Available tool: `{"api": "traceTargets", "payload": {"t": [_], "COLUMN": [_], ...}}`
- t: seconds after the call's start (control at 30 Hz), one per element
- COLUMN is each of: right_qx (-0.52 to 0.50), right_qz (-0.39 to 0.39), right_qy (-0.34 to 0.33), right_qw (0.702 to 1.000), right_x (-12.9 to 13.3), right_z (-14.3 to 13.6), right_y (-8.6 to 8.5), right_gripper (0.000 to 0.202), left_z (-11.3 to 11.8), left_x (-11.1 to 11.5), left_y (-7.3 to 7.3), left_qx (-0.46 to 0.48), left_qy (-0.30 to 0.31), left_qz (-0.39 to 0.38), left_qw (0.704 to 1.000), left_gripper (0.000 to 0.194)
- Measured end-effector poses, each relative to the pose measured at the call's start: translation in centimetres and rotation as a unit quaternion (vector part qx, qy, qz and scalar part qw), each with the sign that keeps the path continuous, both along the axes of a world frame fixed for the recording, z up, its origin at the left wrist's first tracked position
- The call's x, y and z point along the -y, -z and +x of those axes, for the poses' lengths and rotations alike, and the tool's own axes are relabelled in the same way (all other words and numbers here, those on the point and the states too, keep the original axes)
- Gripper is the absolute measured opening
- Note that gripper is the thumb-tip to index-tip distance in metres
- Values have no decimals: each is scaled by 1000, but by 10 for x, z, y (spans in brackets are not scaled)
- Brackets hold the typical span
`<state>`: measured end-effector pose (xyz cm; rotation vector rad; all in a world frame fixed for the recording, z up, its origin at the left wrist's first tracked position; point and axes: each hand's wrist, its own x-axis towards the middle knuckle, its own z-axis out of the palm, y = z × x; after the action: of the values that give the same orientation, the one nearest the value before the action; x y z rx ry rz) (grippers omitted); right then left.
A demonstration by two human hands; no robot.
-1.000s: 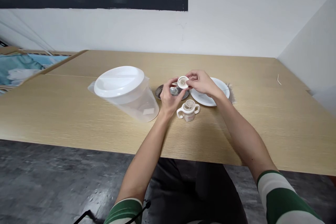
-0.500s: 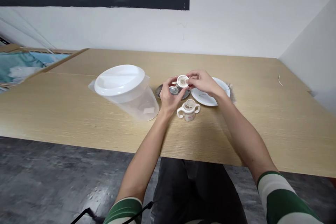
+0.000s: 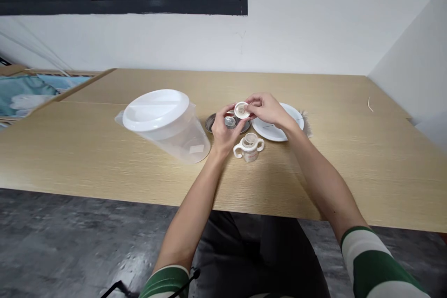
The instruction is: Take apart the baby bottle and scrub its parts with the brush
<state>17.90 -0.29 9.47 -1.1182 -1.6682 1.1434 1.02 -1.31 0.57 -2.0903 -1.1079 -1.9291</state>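
Note:
Both my hands meet above the table around a small white round bottle lid (image 3: 241,110), its pale hollow inside facing me. My left hand (image 3: 224,126) grips the lid's left side, thumb below and fingers above. My right hand (image 3: 266,110) pinches its right edge with thumb and fingertips. Just in front of them, a small two-handled baby bottle (image 3: 250,149) stands upright on the table, a clear ring at its top. Behind my left hand lies a dark round metal tray (image 3: 210,122). A clear shiny piece (image 3: 230,122) shows there, whether on the tray or held I cannot tell.
A large translucent pitcher (image 3: 164,123) with a white lid is at the left. A white plate (image 3: 295,119) sits behind my right hand, on a grey fringed mat (image 3: 307,125). A thin white strip (image 3: 369,104) lies far right on the wooden table (image 3: 349,158).
The view has shifted slightly, so the things on the table appear a little further left. Both hands keep hold of the lid, with only slight finger movement.

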Motion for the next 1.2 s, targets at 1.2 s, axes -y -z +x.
{"api": "traceTargets", "payload": {"t": [1.2], "right_qx": [48], "right_qz": [16], "right_qy": [-11], "right_qw": [999], "right_x": [7], "right_z": [-2], "right_y": [0], "right_gripper": [25], "left_z": [-2], "left_x": [1], "left_y": [-1], "left_qx": [7], "left_qy": [23], "left_qz": [-12], "left_qw": [1000], "left_gripper": [56]}}
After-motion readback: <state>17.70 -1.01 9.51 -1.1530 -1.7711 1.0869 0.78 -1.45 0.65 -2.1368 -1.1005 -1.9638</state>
